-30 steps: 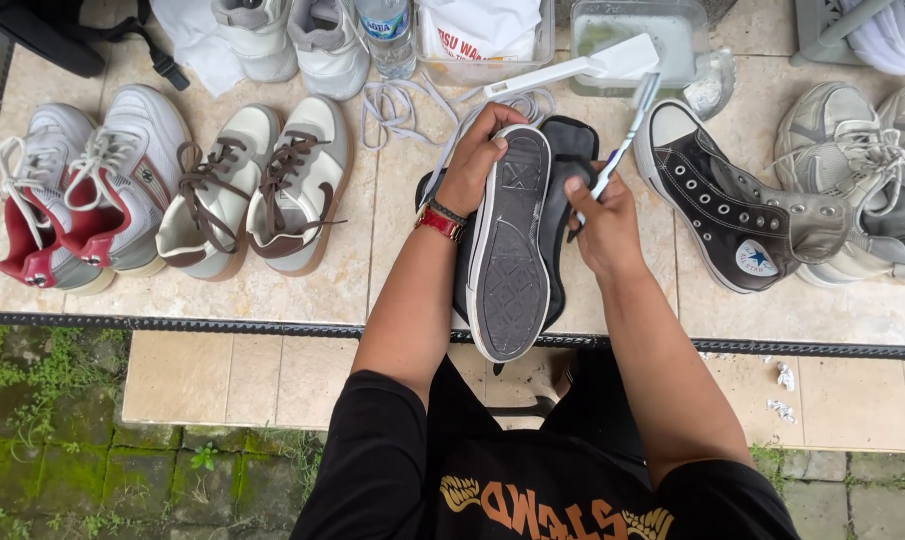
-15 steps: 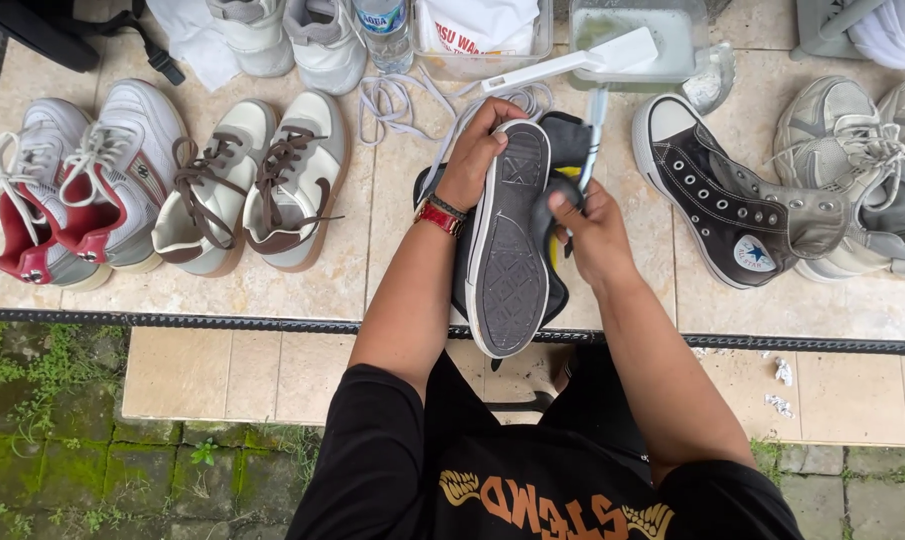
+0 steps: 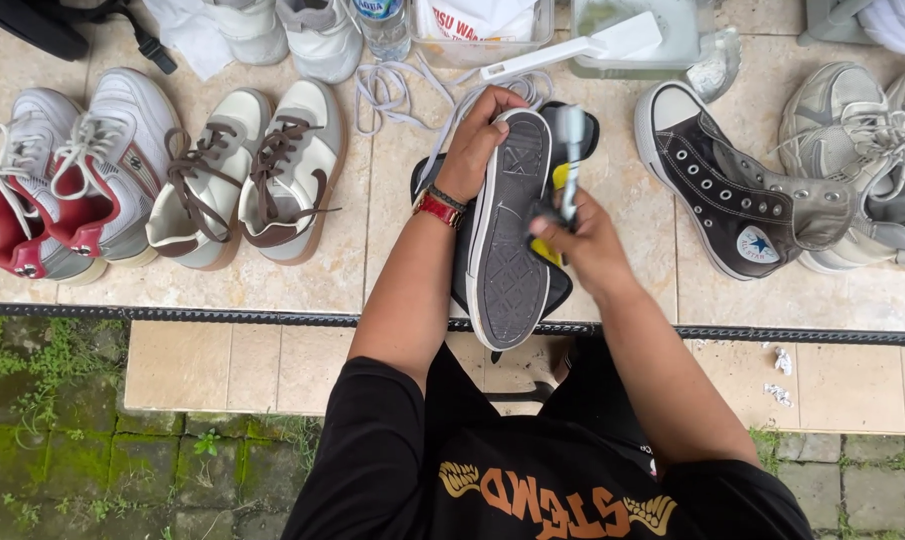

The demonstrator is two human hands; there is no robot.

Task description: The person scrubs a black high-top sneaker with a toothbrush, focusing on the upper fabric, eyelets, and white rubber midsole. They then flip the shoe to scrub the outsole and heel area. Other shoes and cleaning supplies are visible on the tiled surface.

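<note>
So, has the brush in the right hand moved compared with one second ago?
Yes. The brush has swung from leaning toward the black high-top shoe to nearly upright against the held shoe, nearer the left hand.

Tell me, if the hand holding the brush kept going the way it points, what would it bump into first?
The right hand points up the picture with its brush. It would probably meet the long white brush lying by the clear tub first, though depth is hard to judge.
</note>
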